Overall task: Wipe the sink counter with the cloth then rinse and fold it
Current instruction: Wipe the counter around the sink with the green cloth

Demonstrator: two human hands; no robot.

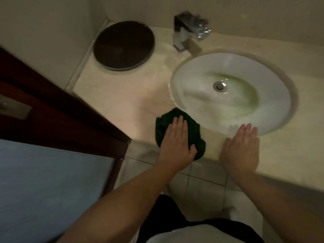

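A dark green cloth (168, 118) lies crumpled on the beige counter (126, 95), near its front edge and just left of the white oval sink (201, 71). My left hand (175, 142) presses flat on the cloth, fingers together, thumb hooked round its right edge. My right hand (242, 148) rests flat and bare on the counter's front edge, fingertips at the sink rim, holding nothing. Greenish water stains the sink bowl around the drain (219, 86).
A chrome tap (187, 34) stands behind the sink. A round dark tray (123, 45) sits at the counter's back left corner by the wall. A dark wooden door frame (61, 111) runs along the left. Tiled floor (196, 186) lies below the counter edge.
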